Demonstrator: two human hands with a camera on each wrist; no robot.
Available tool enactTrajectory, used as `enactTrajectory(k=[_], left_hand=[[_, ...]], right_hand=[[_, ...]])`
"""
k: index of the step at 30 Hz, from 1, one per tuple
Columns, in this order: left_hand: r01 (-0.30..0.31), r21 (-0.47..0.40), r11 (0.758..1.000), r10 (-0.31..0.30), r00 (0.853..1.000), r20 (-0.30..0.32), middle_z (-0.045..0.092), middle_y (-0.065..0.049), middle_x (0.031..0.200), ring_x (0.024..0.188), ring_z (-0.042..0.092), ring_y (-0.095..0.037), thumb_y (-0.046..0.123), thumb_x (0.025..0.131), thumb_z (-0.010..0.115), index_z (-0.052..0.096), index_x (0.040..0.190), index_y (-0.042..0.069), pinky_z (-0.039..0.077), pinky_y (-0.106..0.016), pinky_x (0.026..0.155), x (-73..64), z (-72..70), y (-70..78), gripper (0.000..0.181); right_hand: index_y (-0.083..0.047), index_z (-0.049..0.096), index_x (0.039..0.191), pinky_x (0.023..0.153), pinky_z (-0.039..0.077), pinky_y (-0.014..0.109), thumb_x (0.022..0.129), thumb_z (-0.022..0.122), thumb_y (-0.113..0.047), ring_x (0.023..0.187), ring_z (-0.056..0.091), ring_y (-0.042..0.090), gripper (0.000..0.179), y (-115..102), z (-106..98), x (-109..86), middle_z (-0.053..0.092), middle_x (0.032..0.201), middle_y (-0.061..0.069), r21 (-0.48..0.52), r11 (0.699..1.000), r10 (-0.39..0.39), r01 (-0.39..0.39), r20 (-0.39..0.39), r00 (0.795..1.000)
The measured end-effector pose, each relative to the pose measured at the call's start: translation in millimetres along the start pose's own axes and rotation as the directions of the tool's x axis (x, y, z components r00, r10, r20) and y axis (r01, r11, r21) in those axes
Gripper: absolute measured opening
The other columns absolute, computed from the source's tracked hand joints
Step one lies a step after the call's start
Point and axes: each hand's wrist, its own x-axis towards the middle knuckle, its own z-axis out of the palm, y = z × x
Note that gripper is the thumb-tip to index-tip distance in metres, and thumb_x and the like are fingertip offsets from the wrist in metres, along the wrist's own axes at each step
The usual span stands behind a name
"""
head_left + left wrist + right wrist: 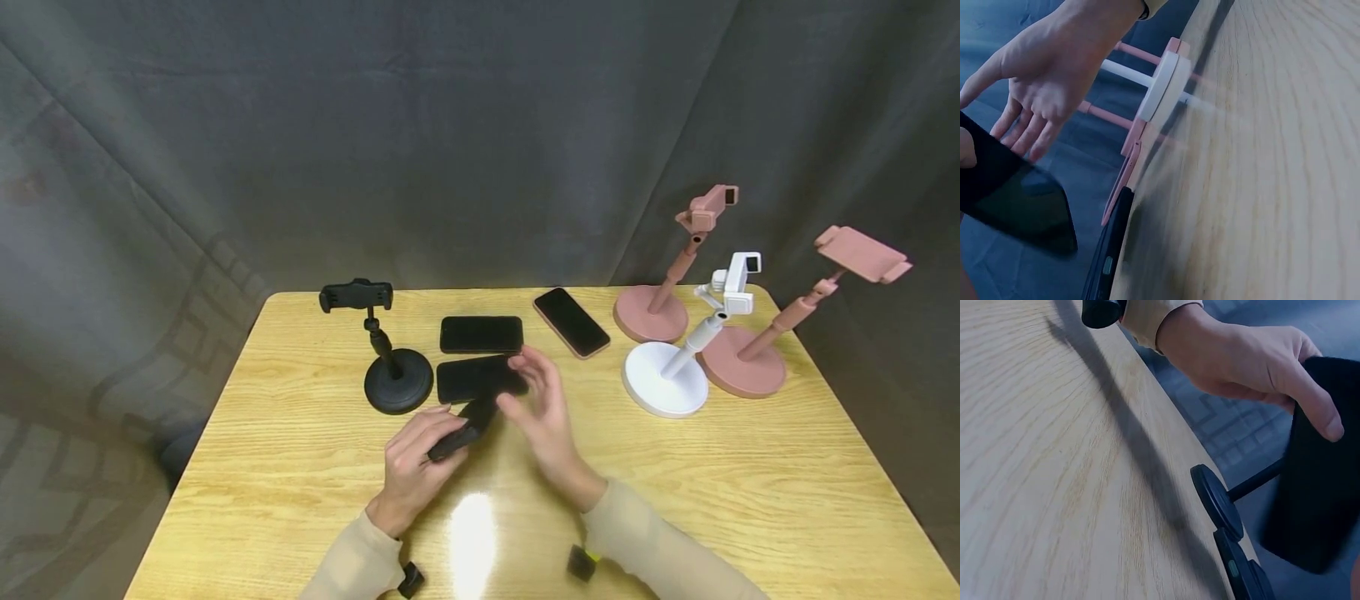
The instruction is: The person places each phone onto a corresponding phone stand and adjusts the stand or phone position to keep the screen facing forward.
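A black smartphone [467, 429] is raised above the table, tilted, with my left hand [416, 458] gripping its near end. In the right wrist view, the left thumb [1322, 415] lies across the phone [1316, 481]. My right hand [547, 429] is beside the phone's far end, its fingers spread and loosely bent. Nothing is in its palm [1050, 75] in the left wrist view. Just beyond the hands, two dark phones lie flat: a nearer one [476, 379], partly covered by the hands, and a farther one [481, 334].
A black phone stand [397, 382] is at left, its clamp [356, 295] raised. A pink-edged phone [572, 322] lies at the back. On the right are a white stand [665, 379] and two pink stands [651, 314]. A grey curtain [450, 150] hangs behind the wooden table [262, 467].
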Motion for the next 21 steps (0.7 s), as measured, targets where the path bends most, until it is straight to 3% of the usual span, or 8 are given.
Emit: enactTrajectory(k=[8, 21], left_hand=[[0.037, -0.002, 0.999, -0.037, 0.999, -0.026, 0.075, -0.018, 0.086, 0.079, 0.074, -0.035, 0.012, 0.095, 0.07, 0.075, 0.09, -0.005, 0.063, -0.038, 0.089, 0.2, -0.2, -1.6, 0.018], [0.062, -0.002, 0.998, -0.062, 0.993, -0.104, 0.074, -0.019, 0.084, 0.076, 0.073, -0.037, 0.007, 0.092, 0.071, 0.073, 0.088, -0.006, 0.063, -0.037, 0.09, 5.8, 7.8, 2.3, 0.014]], right_hand=[[0.017, 0.033, 0.145, 0.117, 0.04, 0.028, 0.09, 0.07, 0.002, 0.128, 0.054, 0.021, 0.069, 0.1, -0.5, -0.4, 0.056, 0.135, 0.0, -0.011, 0.997, -0.072, 0.073, 0.046, 0.996], [0.011, 0.039, 0.146, 0.121, 0.037, 0.03, 0.094, 0.076, -0.035, 0.132, 0.053, 0.016, 0.079, -3.6, 7.4, -5.4, 0.057, 0.138, 0.005, -0.075, 0.995, -0.05, 0.061, 0.146, 0.988]])
